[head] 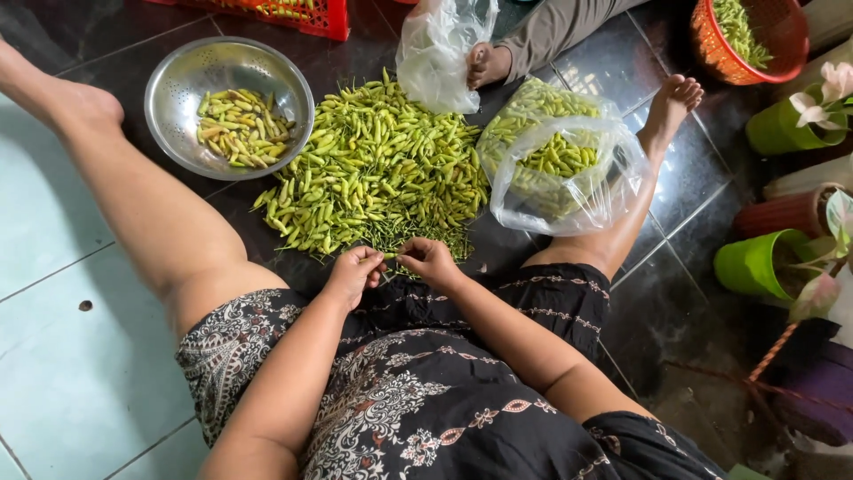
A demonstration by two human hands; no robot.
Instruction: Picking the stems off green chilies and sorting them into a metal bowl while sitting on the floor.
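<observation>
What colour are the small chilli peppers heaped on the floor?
Pale yellow-green, clearest in the head view: heap of small chilli peppers.

steel bowl [169, 80] 1 | plastic bags [569, 191] 2 | green pots [755, 262] 2 | orange basket [711, 40] 1

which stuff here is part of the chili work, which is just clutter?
In use: left hand and right hand, both pinching at a chili; pile of green chilies; steel bowl with chilies; clear bag of chilies; orange basket of chilies.

Lying about: green pots; empty plastic bag; red crate.
</observation>
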